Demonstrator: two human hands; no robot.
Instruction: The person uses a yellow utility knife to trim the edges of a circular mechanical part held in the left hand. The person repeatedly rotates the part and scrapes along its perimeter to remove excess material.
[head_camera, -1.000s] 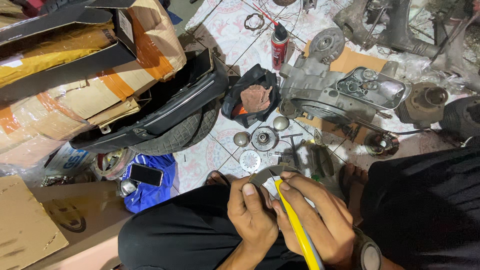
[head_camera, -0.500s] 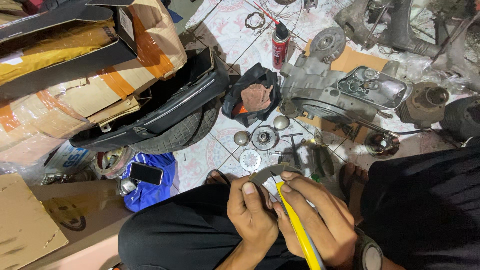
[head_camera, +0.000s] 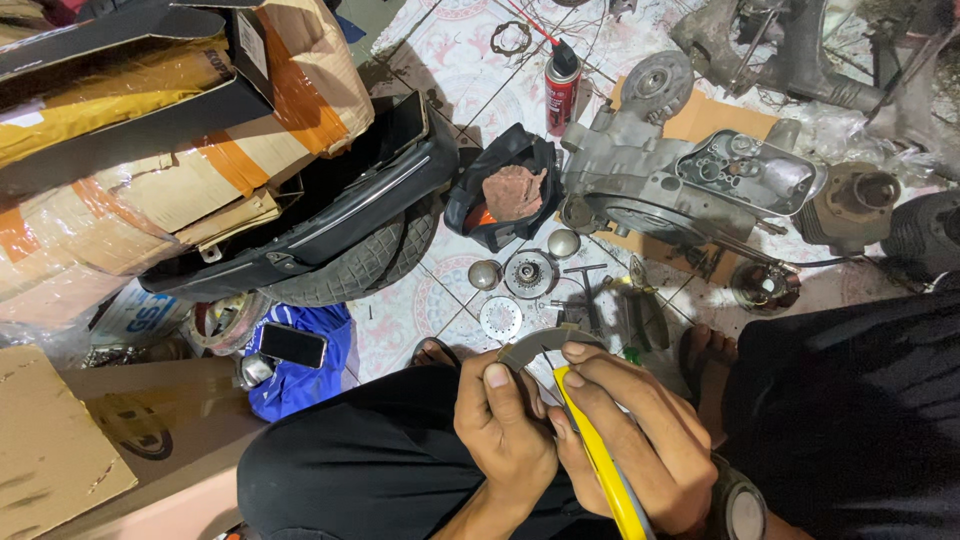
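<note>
My left hand (head_camera: 503, 425) pinches one end of a curved grey metal part (head_camera: 543, 342), thumb on top. My right hand (head_camera: 640, 440) grips a yellow-handled tool (head_camera: 600, 465) and its fingertips rest on the other end of the curved part. Both hands are held together over my lap, above my black trousers (head_camera: 350, 470). The tool's tip is hidden behind the fingers.
On the tiled floor ahead lie an engine casing (head_camera: 690, 185), a spray can (head_camera: 561, 90), a black pouch with a rag (head_camera: 505, 195), small round metal parts (head_camera: 528, 272), a tyre (head_camera: 370, 262), a phone on blue cloth (head_camera: 292, 344), cardboard boxes (head_camera: 150, 140). My bare foot (head_camera: 705, 350) is at right.
</note>
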